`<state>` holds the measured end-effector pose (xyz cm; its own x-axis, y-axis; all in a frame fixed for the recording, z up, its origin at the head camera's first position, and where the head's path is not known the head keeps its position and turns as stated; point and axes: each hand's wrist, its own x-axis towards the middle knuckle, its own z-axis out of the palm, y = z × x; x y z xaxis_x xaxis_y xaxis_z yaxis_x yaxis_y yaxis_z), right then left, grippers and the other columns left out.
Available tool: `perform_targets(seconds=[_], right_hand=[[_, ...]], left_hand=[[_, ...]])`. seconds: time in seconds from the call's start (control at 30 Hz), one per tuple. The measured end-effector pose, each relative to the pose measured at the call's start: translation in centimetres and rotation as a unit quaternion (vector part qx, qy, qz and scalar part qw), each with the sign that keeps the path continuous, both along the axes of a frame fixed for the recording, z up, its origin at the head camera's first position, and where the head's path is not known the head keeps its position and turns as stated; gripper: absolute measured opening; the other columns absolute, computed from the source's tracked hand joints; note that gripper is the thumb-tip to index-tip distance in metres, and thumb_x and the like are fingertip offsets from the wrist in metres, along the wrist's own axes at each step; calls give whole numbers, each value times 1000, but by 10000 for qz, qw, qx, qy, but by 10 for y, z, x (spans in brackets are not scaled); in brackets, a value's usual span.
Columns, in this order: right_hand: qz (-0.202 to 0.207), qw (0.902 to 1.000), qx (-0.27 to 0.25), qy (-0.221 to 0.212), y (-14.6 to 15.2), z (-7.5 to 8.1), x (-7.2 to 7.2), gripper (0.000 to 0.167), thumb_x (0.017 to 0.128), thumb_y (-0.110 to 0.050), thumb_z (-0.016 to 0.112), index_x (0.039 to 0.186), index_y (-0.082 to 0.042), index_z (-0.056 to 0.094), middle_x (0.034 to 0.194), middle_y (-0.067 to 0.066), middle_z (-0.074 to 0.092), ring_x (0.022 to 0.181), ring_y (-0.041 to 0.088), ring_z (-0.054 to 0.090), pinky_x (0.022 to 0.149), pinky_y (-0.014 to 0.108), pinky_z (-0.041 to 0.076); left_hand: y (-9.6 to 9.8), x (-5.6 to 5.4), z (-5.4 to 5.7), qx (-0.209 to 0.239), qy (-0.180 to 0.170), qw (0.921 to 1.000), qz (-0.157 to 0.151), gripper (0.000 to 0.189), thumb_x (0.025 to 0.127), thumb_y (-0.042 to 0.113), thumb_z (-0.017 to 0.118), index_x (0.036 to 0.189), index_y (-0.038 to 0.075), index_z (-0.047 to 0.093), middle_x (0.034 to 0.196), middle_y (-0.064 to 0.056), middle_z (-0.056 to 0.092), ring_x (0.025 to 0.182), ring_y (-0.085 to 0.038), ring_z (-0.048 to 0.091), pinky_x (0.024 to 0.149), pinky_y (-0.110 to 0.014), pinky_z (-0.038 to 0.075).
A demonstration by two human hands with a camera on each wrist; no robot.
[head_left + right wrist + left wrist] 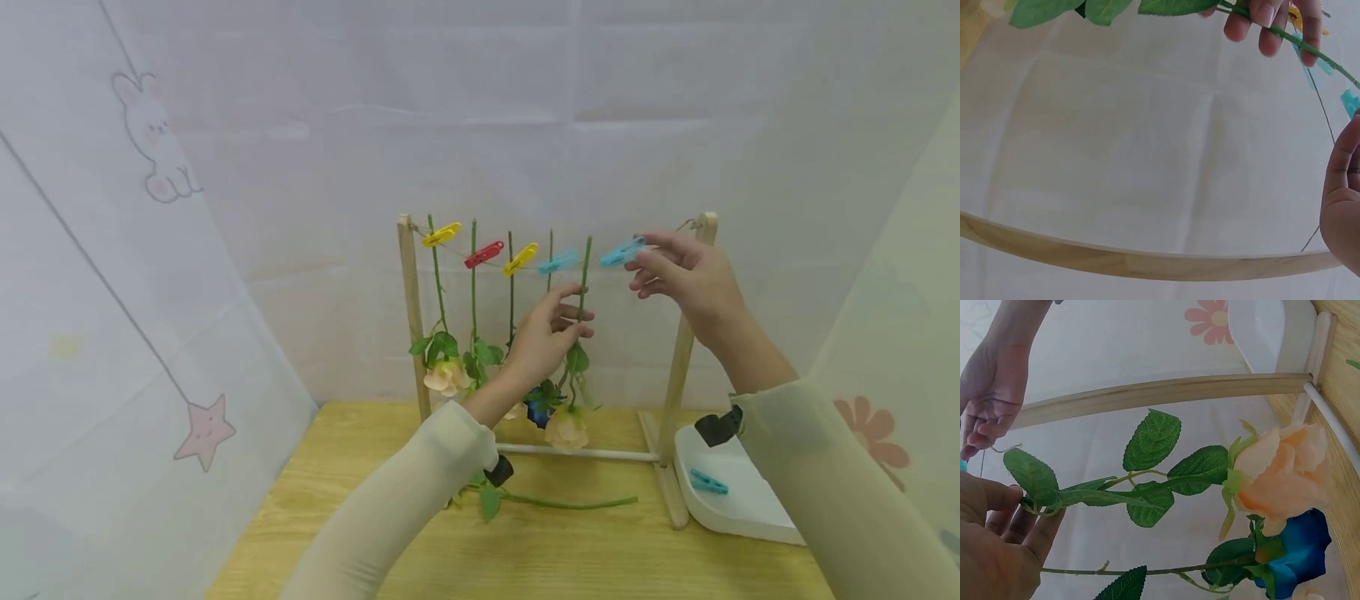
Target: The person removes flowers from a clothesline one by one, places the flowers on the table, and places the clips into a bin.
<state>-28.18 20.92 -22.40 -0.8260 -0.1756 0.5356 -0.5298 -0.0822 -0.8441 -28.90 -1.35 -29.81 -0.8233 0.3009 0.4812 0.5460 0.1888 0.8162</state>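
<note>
My left hand (542, 335) pinches the green stem (585, 271) of an artificial peach rose (1285, 472), whose bloom hangs downward in the head view. The top of that stem stands up near the string (1324, 111). To its right, my right hand (693, 282) grips a light blue clothespin (621, 252) between thumb and fingers, its tip pointing at the stem with a gap between. Left of my hands, clothespins in yellow (441, 235), red (483, 254), yellow (521, 260) and light blue (558, 262) hold other stems on the string. A blue rose (1300, 556) hangs beside the peach one.
The string spans a wooden rack with a left post (409, 292), a right post (677, 379) and a white lower bar (600, 453). Another flower stem (570, 503) lies on the wooden table (585, 554). At right, a white tray (731, 523) contains teal clothespins (708, 482).
</note>
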Motion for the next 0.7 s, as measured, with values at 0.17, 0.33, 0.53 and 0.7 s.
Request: perform_targets(seconds=[0.17,0.33,0.53,0.7], right_hand=[[432,9990,-129,26,7,-5,4,28,97,-3,66,125,1,65,93,6,74,76,16,70,68,26,60],[695,9973,-104,189,13,-10,7,28,98,2,62,126,1,65,92,5,74,76,16,71,69,27,61],[633,9978,62,170,18,-19,11,29,99,1,61,128,1,64,94,5,75,76,15,71,69,27,61],[724,9973,7,145,25,-26,17,30,100,3,58,129,-1,64,93,3,75,76,16,71,70,27,61]], left_hand=[[-8,8,0,-211,-8,9998,40,52,101,4,60,149,19,47,113,3,73,94,-10,71,76,-25,54],[-15,13,-1,-350,153,9993,4,50,101,6,60,148,18,47,114,0,73,95,-10,71,70,-23,52],[-23,22,-3,-483,173,9986,-130,52,101,5,60,149,17,46,119,-5,72,98,-11,72,74,-22,57],[-25,30,-4,-736,331,9965,-232,55,101,3,61,151,17,45,122,-8,71,100,-12,72,71,-22,57]])
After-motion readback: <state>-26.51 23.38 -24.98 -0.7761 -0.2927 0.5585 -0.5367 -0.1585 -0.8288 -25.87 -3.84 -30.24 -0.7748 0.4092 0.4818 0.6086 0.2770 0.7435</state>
